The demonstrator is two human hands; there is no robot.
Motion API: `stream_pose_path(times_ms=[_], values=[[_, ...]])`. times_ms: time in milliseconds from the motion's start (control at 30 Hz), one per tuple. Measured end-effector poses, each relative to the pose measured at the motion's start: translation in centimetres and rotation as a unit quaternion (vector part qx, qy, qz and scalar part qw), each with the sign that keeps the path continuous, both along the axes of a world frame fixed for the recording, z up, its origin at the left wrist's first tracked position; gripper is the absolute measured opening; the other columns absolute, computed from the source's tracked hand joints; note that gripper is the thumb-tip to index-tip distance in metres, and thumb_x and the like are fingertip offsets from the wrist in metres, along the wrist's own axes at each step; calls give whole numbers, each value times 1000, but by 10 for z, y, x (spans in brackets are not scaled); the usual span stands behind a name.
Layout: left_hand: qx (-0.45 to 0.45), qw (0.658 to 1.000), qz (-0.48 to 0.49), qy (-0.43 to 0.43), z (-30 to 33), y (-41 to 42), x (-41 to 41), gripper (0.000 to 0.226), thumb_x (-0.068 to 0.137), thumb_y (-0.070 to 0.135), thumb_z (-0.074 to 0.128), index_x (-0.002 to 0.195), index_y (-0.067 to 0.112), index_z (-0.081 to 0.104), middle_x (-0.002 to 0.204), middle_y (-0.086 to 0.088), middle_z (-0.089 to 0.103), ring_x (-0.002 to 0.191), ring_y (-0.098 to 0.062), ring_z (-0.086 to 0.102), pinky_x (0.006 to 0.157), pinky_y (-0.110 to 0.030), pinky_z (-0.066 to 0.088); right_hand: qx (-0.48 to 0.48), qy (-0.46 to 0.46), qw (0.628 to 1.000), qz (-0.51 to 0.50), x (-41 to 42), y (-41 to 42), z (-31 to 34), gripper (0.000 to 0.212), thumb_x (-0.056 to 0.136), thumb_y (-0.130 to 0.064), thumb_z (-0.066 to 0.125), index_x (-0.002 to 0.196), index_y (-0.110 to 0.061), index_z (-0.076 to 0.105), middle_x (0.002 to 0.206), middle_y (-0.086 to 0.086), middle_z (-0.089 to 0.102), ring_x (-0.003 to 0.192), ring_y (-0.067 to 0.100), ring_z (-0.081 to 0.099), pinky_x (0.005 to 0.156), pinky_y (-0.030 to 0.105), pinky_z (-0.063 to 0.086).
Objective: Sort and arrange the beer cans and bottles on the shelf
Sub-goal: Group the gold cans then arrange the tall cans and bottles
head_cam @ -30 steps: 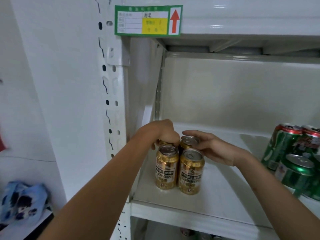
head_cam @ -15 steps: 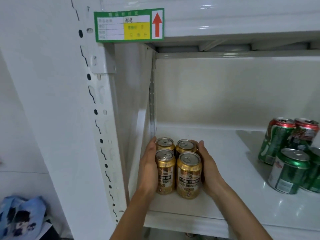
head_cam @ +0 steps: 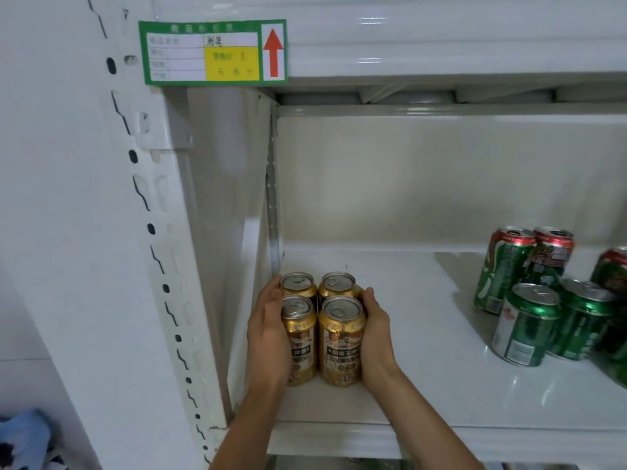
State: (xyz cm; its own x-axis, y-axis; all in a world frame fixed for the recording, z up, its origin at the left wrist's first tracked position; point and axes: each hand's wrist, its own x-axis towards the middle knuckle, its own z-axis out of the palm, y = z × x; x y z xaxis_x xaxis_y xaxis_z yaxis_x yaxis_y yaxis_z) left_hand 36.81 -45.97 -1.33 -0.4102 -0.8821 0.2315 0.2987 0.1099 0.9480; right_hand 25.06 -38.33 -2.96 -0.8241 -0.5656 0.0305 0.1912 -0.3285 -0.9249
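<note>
Four gold cans [head_cam: 322,329] stand bunched at the shelf's [head_cam: 424,385] left end. The left hand [head_cam: 268,330] and right hand [head_cam: 376,334] press their sides with straight fingers. Green cans [head_cam: 543,300] stand well apart, right.

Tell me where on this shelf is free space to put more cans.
The white shelf board is bare between the four gold beer cans, held between the left hand and right hand, and the green beer cans; also behind the gold ones. The right end is crowded.
</note>
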Motion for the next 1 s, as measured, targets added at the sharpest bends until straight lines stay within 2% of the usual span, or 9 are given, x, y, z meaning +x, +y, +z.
stream_pose_path(times_ms=[233,300,367,433,533,600,700,833,1000], values=[[-16,1000,11,8,3,2,2,43,103,48,35,129,35,66,125,6,73,116,-14,69,106,-50,50,-31,-21,999,25,6,2,6,63,108,-50,27,122,-7,71,117,19,75,114,34,70,108,54,48],[-50,997,52,14,2,7,7,44,104,44,28,130,35,64,130,8,68,120,-6,63,110,-42,47,-37,-23,999,22,10,9,11,60,105,-53,32,132,-12,65,130,14,70,124,29,65,113,51,44],[-115,989,93,12,5,17,14,43,105,37,27,130,33,61,130,12,62,120,10,55,108,-21,41,-31,-4,999,-6,11,22,10,58,102,-57,38,138,-17,60,140,4,64,132,18,58,119,42,38],[-214,967,137,17,10,26,22,39,105,21,32,128,20,63,124,14,60,116,16,51,99,-4,36,-2,75,996,-38,12,45,8,50,102,-53,40,133,-20,64,135,-5,67,129,7,58,116,30,38],[-392,901,182,29,24,35,26,29,94,5,45,106,-5,68,120,-9,62,116,-4,54,104,-15,36,46,207,971,-109,6,90,12,31,103,-34,49,111,-18,75,113,-9,76,114,6,66,103,23,47],[-450,871,189,57,35,47,16,20,88,-2,51,90,-7,70,112,-17,62,104,-14,60,98,-19,42,71,282,945,-152,-7,122,19,19,101,-10,59,103,-17,76,105,-8,76,107,7,68,94,20,49],[-484,860,140,81,50,82,-15,17,85,-2,54,82,-2,71,105,-15,65,94,-21,63,93,-19,43,131,394,884,-214,-35,173,38,28,94,5,61,102,-19,74,101,-12,73,103,9,67,90,19,50],[-496,866,-21,57,59,135,-68,18,90,16,56,92,11,73,113,-2,63,112,-9,60,97,-15,40,278,531,754,-268,-83,232,78,24,90,-5,64,109,-18,72,113,-6,69,109,8,56,95,14,40],[-460,874,-146,-64,49,175,-137,24,89,26,62,111,35,66,131,14,48,129,-7,51,103,-18,41,585,633,497,-95,-157,274,132,67,86,-34,73,147,-26,46,151,4,43,137,27,32,111,41,33]])
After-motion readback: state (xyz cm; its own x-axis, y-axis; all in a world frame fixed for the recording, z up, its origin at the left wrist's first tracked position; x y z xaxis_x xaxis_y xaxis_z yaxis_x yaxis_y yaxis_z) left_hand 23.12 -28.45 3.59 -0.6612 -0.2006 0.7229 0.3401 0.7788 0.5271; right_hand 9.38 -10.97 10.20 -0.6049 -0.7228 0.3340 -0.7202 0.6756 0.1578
